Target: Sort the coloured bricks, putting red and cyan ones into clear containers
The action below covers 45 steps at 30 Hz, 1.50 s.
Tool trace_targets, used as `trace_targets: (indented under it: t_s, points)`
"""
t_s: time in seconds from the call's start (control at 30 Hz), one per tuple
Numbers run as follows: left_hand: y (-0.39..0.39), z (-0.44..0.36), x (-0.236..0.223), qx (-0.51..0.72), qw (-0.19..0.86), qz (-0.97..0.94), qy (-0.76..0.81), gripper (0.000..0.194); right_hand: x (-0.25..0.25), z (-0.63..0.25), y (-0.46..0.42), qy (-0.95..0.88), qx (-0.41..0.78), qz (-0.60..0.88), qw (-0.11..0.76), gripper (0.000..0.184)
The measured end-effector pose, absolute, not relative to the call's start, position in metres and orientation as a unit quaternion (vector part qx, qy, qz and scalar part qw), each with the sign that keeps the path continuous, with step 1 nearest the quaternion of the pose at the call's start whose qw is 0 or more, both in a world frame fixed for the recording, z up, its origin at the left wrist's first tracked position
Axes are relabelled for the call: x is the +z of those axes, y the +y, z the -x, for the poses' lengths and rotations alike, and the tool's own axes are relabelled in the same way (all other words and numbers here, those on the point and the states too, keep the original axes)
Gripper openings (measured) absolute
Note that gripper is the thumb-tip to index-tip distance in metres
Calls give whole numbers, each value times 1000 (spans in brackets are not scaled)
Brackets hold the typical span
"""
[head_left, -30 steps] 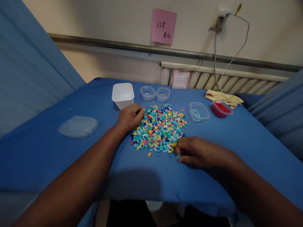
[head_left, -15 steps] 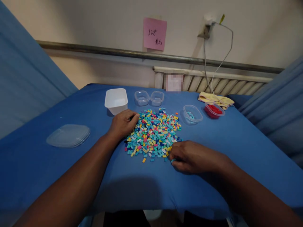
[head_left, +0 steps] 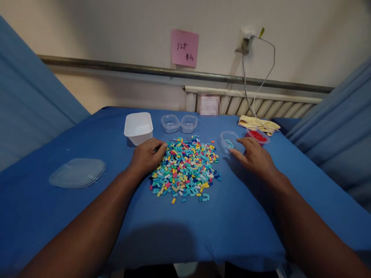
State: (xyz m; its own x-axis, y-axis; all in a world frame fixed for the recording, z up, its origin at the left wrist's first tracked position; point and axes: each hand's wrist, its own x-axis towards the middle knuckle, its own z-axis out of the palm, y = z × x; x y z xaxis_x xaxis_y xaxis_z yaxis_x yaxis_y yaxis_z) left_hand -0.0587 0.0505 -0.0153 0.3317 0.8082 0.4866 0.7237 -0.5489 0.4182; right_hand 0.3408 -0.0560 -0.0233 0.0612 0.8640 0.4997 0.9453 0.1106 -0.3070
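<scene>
A heap of small toy building bricks [head_left: 185,166] in turquoise, yellow, pink, navy and white covers the middle of the blue sheet. At its left edge rests my left hand [head_left: 147,154], closed, with thumb and forefinger tips together beside the bricks; anything between them is hidden. My right hand [head_left: 256,156] is over the right side of a clear tub [head_left: 222,143], thumb and fingers apart at its rim. A few light-blue bricks [head_left: 229,143] lie inside that tub. Several turquoise bricks [head_left: 205,197] sit at the heap's near edge.
A white tub [head_left: 138,133] and two clear tubs [head_left: 170,124] stand behind the heap. Clear lids [head_left: 77,173] lie stacked at left. Behind my right hand are a tub of red bricks [head_left: 257,136] and a yellow cloth [head_left: 259,124]. Blue curtains [head_left: 336,131] hang at both sides.
My right hand has moved from the heap's near right edge up to the clear tub, and its fingers have spread. Turquoise bricks now show where it was. My left hand stays at the heap.
</scene>
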Motion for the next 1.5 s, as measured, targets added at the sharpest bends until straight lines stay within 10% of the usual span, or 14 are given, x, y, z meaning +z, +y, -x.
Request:
trace_targets:
  t_s: [0.2, 0.9, 1.23, 1.5]
  points:
    - [50, 59, -15, 338, 65, -815, 467, 39, -40, -355, -39, -561, 50, 764, 315, 65]
    - [50, 60, -15, 339, 68, -813, 469, 38, -20, -359, -42, -410, 361, 690, 474, 12]
    - [50, 60, -15, 331, 68, -816, 470, 38, -2, -350, -65, -573, 4, 711, 406, 34]
    - [50, 60, -17, 334, 64, -819, 462, 37, 9, -251, -108, -904, 241, 311, 168, 17]
